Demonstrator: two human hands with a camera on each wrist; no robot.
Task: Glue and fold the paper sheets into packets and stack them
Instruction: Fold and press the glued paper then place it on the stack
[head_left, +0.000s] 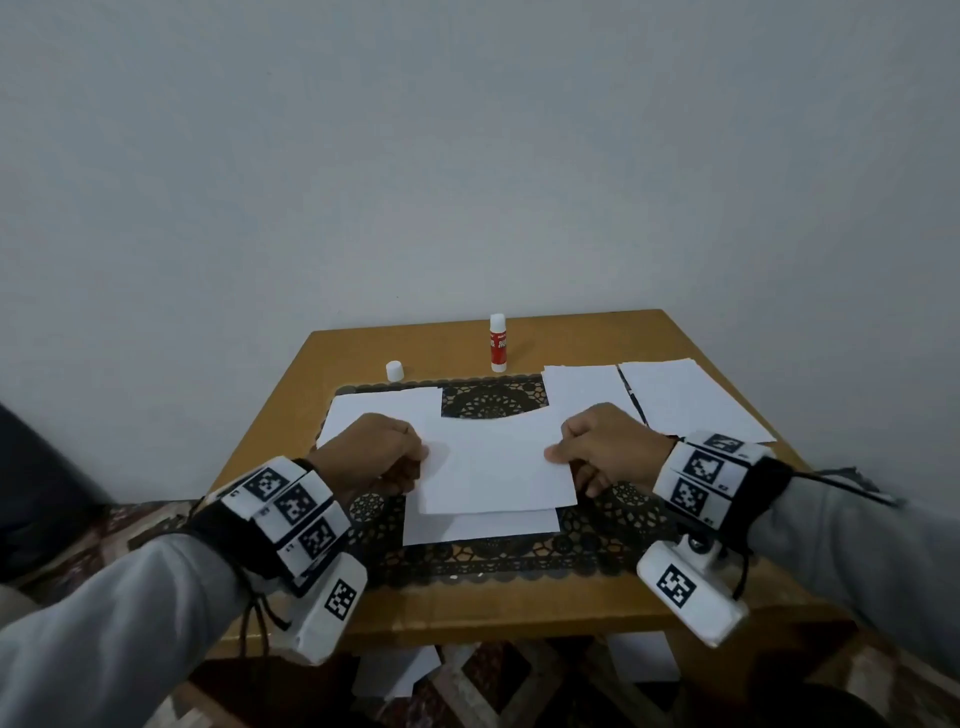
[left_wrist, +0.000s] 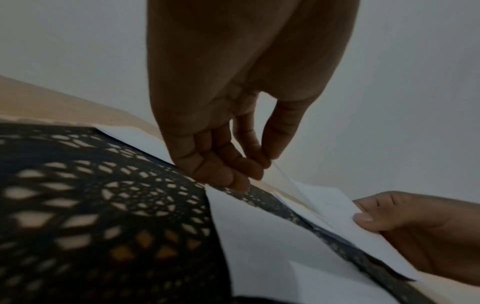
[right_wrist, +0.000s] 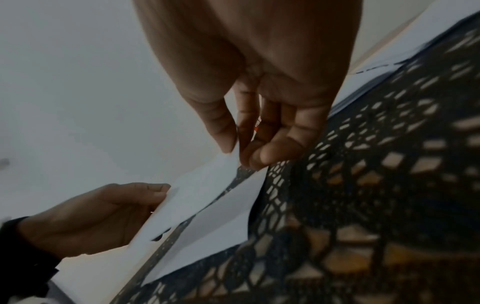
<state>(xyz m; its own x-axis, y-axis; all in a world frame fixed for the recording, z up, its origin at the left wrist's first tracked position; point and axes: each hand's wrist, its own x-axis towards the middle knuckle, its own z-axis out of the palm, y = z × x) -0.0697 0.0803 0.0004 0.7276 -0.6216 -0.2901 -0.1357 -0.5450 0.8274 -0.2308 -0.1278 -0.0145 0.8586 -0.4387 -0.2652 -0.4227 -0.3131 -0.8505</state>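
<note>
One red-labelled glue stick (head_left: 497, 343), lettering unreadable

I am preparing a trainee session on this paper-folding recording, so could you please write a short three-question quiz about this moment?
1. True or false: the red-and-white glue stick stands upright at the far edge of the wooden table.
2. Which hands hold the white paper sheet in the middle? A) left only B) right only C) both
3. Fill in: the small white cap stands to the ___ of the glue stick.

Key: 1 true. 2 C: the left hand and right hand pinch opposite edges. 3 left.
</note>
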